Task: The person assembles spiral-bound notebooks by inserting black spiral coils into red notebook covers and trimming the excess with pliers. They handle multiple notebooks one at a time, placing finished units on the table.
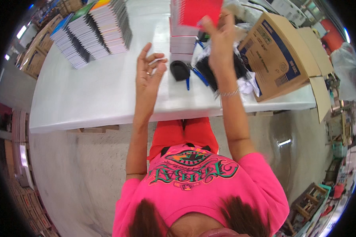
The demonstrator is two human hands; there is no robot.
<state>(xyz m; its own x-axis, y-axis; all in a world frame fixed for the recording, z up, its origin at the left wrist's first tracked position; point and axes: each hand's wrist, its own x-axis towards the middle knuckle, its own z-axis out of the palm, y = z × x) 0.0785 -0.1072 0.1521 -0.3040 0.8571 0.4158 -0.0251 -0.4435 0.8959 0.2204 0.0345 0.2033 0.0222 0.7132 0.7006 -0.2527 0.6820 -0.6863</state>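
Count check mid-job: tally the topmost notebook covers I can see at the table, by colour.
Blue cover: 1
Green cover: 1
Yellow-orange cover: 1
Red cover, by the right hand: 1
Total: 4

Workroom seen from my place at a wide, smooth white table (99,93). Beneath and around the table: grey, stained, smooth floor (87,170), bearing a white patch of glare (284,142) to the table's near right. Left of the table: brown cardboard cartons (33,61) and, beyond them, a bright white strip (22,32), lamp or window indistinguishable to me. Nearer me, right of the table: a slatted wooden frame (307,203).
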